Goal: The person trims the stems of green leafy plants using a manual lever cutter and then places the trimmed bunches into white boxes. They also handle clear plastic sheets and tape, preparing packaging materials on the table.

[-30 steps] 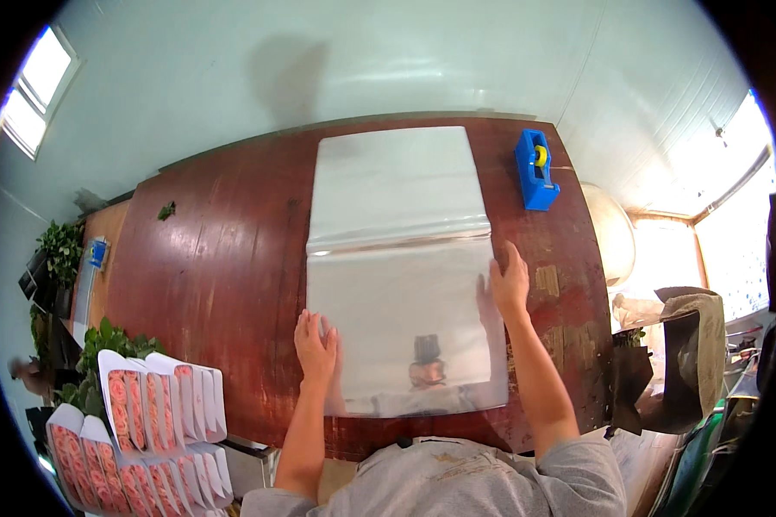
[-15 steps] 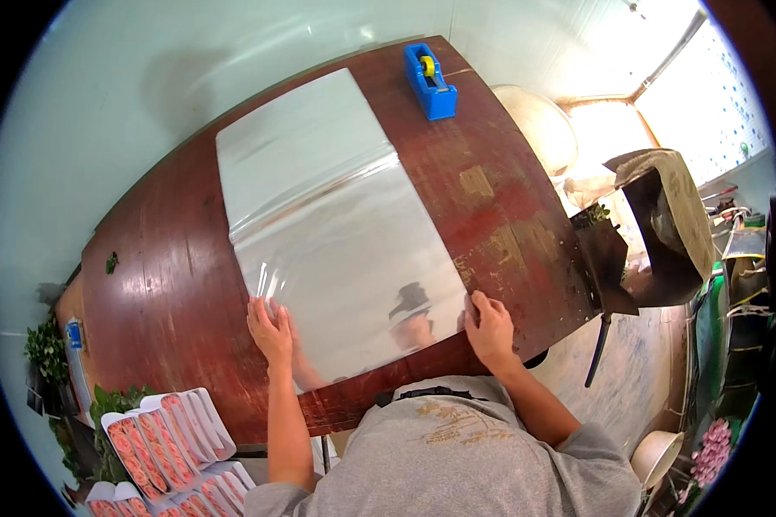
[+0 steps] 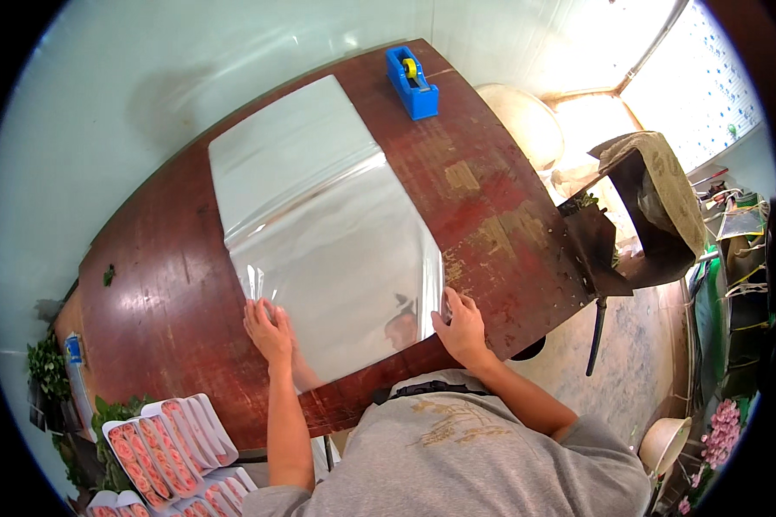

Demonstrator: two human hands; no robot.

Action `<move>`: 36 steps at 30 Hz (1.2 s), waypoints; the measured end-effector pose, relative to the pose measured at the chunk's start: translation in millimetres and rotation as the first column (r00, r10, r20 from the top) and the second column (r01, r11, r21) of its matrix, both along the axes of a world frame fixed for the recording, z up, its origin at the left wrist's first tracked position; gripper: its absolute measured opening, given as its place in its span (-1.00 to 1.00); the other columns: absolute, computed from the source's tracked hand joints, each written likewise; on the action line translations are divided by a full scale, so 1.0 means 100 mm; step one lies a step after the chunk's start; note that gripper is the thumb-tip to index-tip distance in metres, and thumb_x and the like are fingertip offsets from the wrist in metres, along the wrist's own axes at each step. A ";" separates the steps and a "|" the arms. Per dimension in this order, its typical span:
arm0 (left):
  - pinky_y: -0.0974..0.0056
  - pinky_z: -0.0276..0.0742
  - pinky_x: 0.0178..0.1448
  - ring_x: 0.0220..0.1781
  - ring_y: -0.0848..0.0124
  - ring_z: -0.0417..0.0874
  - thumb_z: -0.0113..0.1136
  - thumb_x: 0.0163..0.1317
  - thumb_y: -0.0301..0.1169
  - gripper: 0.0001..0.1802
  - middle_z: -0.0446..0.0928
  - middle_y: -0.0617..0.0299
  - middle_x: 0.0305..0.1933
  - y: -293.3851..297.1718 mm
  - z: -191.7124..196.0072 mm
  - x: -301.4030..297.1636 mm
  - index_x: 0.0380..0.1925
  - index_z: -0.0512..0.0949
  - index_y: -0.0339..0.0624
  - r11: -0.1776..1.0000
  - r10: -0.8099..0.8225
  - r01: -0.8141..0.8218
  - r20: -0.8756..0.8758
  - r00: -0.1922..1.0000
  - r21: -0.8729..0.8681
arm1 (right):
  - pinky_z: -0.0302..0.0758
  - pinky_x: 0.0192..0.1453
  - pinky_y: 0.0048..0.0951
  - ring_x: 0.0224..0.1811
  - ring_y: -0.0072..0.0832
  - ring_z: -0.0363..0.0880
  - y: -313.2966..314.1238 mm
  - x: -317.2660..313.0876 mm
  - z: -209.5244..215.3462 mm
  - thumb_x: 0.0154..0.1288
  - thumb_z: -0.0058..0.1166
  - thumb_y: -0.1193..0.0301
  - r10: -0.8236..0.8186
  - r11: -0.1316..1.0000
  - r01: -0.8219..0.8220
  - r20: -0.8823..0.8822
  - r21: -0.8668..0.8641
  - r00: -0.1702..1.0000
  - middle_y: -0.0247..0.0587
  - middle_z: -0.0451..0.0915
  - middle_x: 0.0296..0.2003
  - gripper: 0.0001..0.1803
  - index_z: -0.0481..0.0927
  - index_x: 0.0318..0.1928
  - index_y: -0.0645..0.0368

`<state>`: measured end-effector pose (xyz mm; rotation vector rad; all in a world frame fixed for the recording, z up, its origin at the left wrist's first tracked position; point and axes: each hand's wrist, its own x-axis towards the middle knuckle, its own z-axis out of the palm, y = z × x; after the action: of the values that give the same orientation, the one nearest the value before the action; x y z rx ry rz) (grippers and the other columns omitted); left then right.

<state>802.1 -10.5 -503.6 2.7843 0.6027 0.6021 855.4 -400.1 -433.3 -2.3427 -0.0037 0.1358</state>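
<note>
A large clear plastic sheet point(image 3: 319, 215) lies spread on the dark red wooden table point(image 3: 509, 233). My left hand point(image 3: 267, 329) rests on the sheet's near left corner, fingers closed on its edge. My right hand point(image 3: 461, 327) holds the near right corner at the sheet's edge. The near part of the sheet is shiny and slightly lifted; the far part lies flat.
A blue tape dispenser point(image 3: 412, 79) stands at the table's far right end. Stacked white trays of pink pieces point(image 3: 159, 448) sit at the lower left. A dark chair with a cloth point(image 3: 638, 207) stands to the right of the table. Green plants point(image 3: 47, 370) are at the left.
The view has swung, so the table now runs diagonally. Both hands have slid from the sheet's middle edges down to its near corners.
</note>
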 end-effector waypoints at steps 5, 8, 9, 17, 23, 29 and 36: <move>-0.12 0.11 0.52 0.47 -0.07 0.28 0.11 0.38 -0.17 -0.50 0.32 -0.18 0.41 -0.01 -0.02 0.00 0.22 0.44 -0.20 0.999 0.038 -0.038 -0.026 0.999 -0.002 | 0.50 0.18 -0.28 0.09 -0.25 0.56 0.16 0.13 -0.07 0.24 0.27 0.40 -0.081 0.750 0.246 -0.284 0.614 0.955 -0.02 0.57 0.08 -0.39 0.39 0.26 0.29; -0.12 0.08 0.54 0.49 -0.06 0.26 0.12 0.37 -0.16 -0.49 0.32 -0.17 0.42 0.01 -0.03 0.00 0.22 0.44 -0.20 0.999 0.038 -0.039 -0.034 0.999 -0.022 | 0.53 0.10 -0.38 0.07 -0.38 0.56 0.18 0.27 -0.08 0.26 0.25 0.46 -0.154 0.528 0.526 -0.535 0.666 0.831 -0.10 0.56 0.05 -0.41 0.37 0.27 0.32; -0.12 0.07 0.55 0.50 -0.06 0.25 0.12 0.36 -0.16 -0.48 0.31 -0.17 0.43 0.02 -0.04 -0.01 0.22 0.44 -0.21 0.999 0.039 -0.040 -0.040 0.998 -0.034 | 0.54 0.08 -0.38 0.06 -0.38 0.57 0.18 0.30 -0.08 0.26 0.24 0.47 -0.160 0.452 0.597 -0.598 0.663 0.785 -0.11 0.56 0.04 -0.41 0.38 0.26 0.31; -0.12 0.09 0.52 0.47 -0.09 0.27 0.16 0.35 -0.15 -0.45 0.33 -0.16 0.40 0.05 0.11 0.02 0.23 0.42 -0.23 0.991 0.002 -0.009 -0.055 0.999 -0.135 | 0.59 -0.11 -0.36 -0.17 -0.39 0.67 0.07 0.49 0.04 0.26 0.26 0.52 0.082 0.351 0.641 -0.704 0.683 0.705 -0.17 0.66 -0.14 -0.63 0.53 0.07 0.31; -0.13 0.13 0.51 0.47 -0.09 0.27 0.26 0.28 -0.12 -0.38 0.31 -0.15 0.42 -0.31 0.72 -0.14 0.25 0.41 -0.22 0.978 -0.185 0.182 -0.020 0.983 -0.107 | 0.61 -0.20 -0.33 -0.28 -0.38 0.68 0.09 0.57 0.25 0.29 0.25 0.52 0.140 0.238 0.668 -0.706 0.705 0.695 -0.24 0.66 -0.29 -0.85 0.58 -0.15 0.22; -0.12 0.12 0.51 0.46 -0.03 0.31 0.43 0.10 -0.18 -0.25 0.38 -0.03 0.38 -1.27 1.04 -0.77 0.28 0.40 -0.15 0.894 -0.439 0.422 -0.099 0.893 -0.153 | 0.44 -0.34 -0.46 -0.41 -0.56 0.49 0.20 0.65 0.41 0.23 0.37 0.44 0.144 0.309 0.730 -0.789 0.610 0.598 -0.42 0.58 -0.33 -0.78 0.58 -0.18 0.09; 0.07 0.39 0.13 -0.09 0.19 0.58 0.39 0.07 -0.41 -0.72 0.60 0.27 -0.20 -1.19 0.59 -0.99 -0.18 0.58 -0.10 0.973 -0.212 0.218 0.084 0.974 -0.078 | 0.52 -0.22 -0.26 -0.26 -0.44 0.58 0.21 0.58 0.38 0.26 0.31 0.42 0.081 0.323 0.714 -0.770 0.622 0.633 -0.36 0.61 -0.25 -0.80 0.59 -0.14 0.10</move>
<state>703.2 -129.2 -444.4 2.6836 0.2982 0.6145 913.1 -379.4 -395.1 -0.9460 0.6749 0.6304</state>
